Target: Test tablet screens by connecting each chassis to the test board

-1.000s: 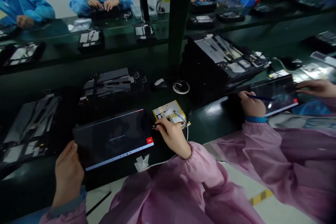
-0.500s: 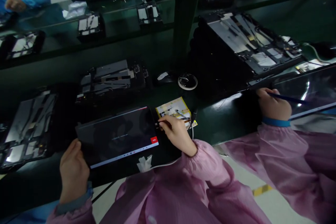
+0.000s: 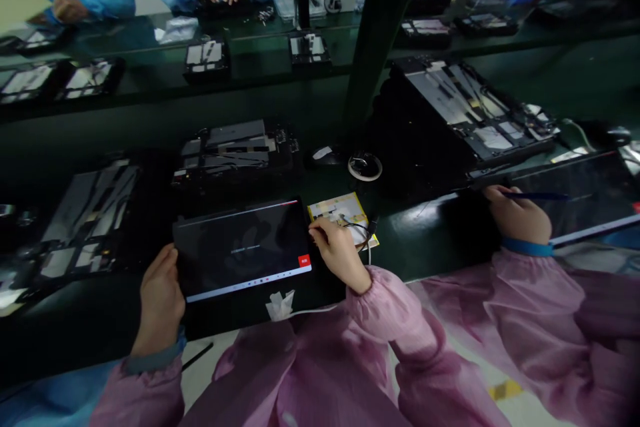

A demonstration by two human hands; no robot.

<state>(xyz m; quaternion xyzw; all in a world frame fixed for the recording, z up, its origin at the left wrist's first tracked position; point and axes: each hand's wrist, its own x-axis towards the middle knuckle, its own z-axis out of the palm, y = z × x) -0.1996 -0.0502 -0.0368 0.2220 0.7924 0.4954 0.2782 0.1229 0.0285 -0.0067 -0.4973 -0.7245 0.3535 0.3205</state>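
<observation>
A person's left hand (image 3: pixel 163 300) grips the left edge of a dark-screened tablet (image 3: pixel 240 250), propped tilted over a dark bench (image 3: pixel 410 257). The right hand (image 3: pixel 341 252) is pinched closed at its right edge, contents too small to tell, just before a yellow-edged panel (image 3: pixel 353 203).

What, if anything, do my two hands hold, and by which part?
Your left hand holds the dark screen by its left edge; whether your right hand pinches anything cannot be told.
</observation>
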